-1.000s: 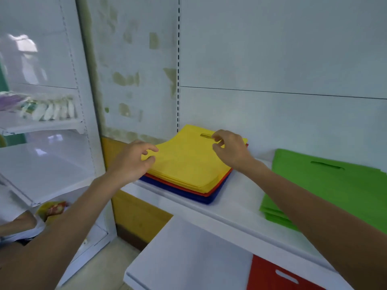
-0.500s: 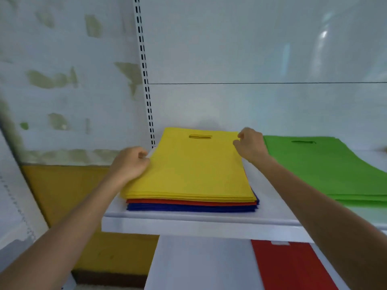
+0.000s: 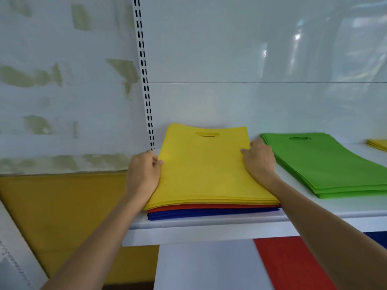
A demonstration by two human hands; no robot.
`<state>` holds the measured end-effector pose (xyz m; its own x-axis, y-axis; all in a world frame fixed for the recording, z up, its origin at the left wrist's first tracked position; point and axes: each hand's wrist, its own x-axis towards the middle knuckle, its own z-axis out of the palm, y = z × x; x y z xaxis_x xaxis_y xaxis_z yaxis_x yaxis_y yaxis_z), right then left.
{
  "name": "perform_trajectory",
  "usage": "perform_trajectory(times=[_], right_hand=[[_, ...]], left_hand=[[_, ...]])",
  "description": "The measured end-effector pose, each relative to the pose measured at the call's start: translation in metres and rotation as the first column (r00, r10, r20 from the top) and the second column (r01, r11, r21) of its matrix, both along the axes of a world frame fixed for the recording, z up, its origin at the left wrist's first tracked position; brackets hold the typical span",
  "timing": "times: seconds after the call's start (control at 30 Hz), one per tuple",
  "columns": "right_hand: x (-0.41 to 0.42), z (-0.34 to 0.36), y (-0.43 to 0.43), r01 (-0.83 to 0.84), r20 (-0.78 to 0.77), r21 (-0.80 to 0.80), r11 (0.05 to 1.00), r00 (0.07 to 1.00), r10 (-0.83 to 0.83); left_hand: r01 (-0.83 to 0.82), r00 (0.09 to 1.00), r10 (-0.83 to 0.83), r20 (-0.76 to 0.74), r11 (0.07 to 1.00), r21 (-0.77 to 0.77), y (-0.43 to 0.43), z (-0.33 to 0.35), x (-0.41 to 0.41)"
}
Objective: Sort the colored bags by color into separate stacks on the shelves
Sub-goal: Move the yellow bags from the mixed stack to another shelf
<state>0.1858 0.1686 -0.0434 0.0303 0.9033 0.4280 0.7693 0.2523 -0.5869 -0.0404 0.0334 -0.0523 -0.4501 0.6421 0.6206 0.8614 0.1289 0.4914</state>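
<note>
1. Here, on a white shelf (image 3: 209, 225), a mixed pile lies flat. The yellow bags (image 3: 207, 170) are on top, a thin layer of red bags (image 3: 209, 206) lies beneath, and the blue bags (image 3: 209, 213) are at the bottom.
2. The left hand (image 3: 144, 174) grasps the yellow bags at their left edge with its fingers curled. The right hand (image 3: 259, 162) grasps the right edge, thumb lying on the top bag. Whether any fingers reach under the yellow layer is hidden.
3. Just to the right, apart from the pile, sits a green stack (image 3: 326, 164). A second yellow stack (image 3: 379, 144) shows partly at the far right.
4. Below, a lower shelf (image 3: 199, 268) holds a single red bag (image 3: 293, 264).
5. The step in hand appears to be separating the yellow layer. The next move likely calls for lifting only the yellow, level, leaving red and blue undisturbed.
</note>
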Motion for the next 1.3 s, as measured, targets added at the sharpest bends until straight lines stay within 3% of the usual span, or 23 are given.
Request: perform_trajectory(times=[0.1, 0.23, 0.4, 0.53, 0.6, 0.77, 0.9, 1.13, 1.3], right_hand=[[0.003, -0.001, -0.001, 0.038, 0.006, -0.01, 0.999, 0.999, -0.038], [0.001, 0.002, -0.004, 0.0, 0.129, 0.145, 0.989, 0.992, -0.019], [0.008, 0.014, -0.006, -0.052, 0.181, 0.31, 0.949, 0.983, -0.006], [0.04, 0.037, -0.007, -0.091, -0.032, 0.322, 0.942, 0.994, 0.107], [0.072, 0.044, -0.007, -0.126, -0.053, 0.368, 0.921, 0.986, 0.156], [0.193, 0.038, -0.015, -0.01, -0.037, 0.253, 0.967, 0.999, 0.02], [0.314, 0.034, -0.034, 0.13, -0.026, 0.187, 0.974, 0.992, -0.127], [0.515, 0.02, -0.088, 0.426, -0.106, 0.163, 0.89, 0.904, -0.414], [0.616, 0.005, -0.118, 0.551, -0.074, 0.149, 0.821, 0.834, -0.547]], left_hand=[[-0.011, 0.979, 0.006, -0.204, 1.0, -0.021, -0.003, 0.001, 0.002], [0.007, 0.938, -0.008, -0.347, 1.0, -0.002, -0.004, 0.004, 0.004], [0.078, 0.943, -0.068, -0.325, 0.997, 0.017, -0.006, 0.017, 0.006], [0.183, 0.948, -0.168, -0.272, 0.983, 0.031, -0.003, 0.038, 0.027], [0.216, 0.949, -0.206, -0.238, 0.976, 0.016, 0.005, 0.046, 0.051], [0.355, 0.92, -0.362, -0.15, 0.932, -0.073, 0.039, 0.049, 0.16], [0.539, 0.822, -0.557, -0.115, 0.828, -0.156, 0.068, 0.039, 0.274], [0.745, 0.639, -0.764, -0.087, 0.643, -0.177, 0.095, 0.01, 0.467], [0.831, 0.502, -0.862, -0.07, 0.503, -0.235, 0.102, -0.012, 0.58]])
